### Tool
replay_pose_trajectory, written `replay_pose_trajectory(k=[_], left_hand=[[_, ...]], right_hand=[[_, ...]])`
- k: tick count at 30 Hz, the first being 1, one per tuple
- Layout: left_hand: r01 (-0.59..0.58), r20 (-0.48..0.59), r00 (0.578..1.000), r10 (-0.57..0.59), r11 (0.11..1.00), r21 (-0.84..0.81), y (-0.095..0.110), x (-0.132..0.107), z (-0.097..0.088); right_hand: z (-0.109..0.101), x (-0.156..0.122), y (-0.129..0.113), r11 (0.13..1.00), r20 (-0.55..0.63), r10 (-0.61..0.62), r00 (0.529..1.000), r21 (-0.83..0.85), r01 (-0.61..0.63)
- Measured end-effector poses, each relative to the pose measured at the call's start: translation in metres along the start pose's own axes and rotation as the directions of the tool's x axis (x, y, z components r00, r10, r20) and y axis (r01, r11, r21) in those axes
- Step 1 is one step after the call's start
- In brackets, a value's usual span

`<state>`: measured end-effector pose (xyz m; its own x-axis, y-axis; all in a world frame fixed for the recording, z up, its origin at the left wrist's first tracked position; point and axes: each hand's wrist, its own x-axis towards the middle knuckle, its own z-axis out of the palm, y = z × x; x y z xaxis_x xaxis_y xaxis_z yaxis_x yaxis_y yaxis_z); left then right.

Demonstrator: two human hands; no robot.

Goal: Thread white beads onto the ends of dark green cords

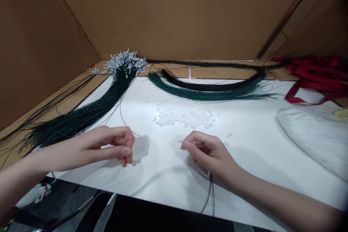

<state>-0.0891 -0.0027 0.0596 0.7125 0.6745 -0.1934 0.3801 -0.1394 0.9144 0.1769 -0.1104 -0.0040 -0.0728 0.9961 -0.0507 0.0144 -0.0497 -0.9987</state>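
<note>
My right hand (208,150) is closed in a pinch above the white board (157,185). It grips a few thin dark wires (211,195); short ends poke out past the fingertips and the long tails hang below the palm. My left hand (114,145) has curled fingers with the thumb against them, and whatever lies between them, if anything, is hidden. Between and beyond the hands lies a loose pile of small white translucent beads (183,112). Behind my left hand rests a thick bundle of dark green wires (87,114) with white beaded tips (125,62).
Bundles of green wires (206,94) and black wires (201,86) curve along the board's back. Red ribbon (312,79) lies at the back right, above a clear plastic bag (315,137). Brown cardboard walls (176,14) rise behind and at both sides.
</note>
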Motion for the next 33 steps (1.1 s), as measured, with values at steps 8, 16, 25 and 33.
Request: replay_pose_trajectory(k=[8,16,25,33], left_hand=[[-0.191,-0.006,0.978,0.206,0.893,-0.408,0.01,0.075,0.049],[-0.156,-0.198,0.979,0.057,0.832,-0.532,-0.01,0.08,0.083],[-0.143,-0.078,0.99,0.121,0.887,-0.44,-0.02,0.074,0.08],[-0.19,-0.043,0.981,0.188,0.903,-0.384,-0.019,0.073,0.08]], right_hand=[[0.001,0.001,-0.004,1.0,0.0,0.001,1.0,-0.012,-0.001],[-0.002,0.0,-0.001,0.999,-0.001,0.021,1.0,-0.042,-0.021],[-0.002,-0.001,-0.004,0.999,-0.021,0.038,0.999,-0.024,-0.039],[-0.003,-0.001,-0.004,0.998,-0.038,0.059,0.997,0.002,-0.059]])
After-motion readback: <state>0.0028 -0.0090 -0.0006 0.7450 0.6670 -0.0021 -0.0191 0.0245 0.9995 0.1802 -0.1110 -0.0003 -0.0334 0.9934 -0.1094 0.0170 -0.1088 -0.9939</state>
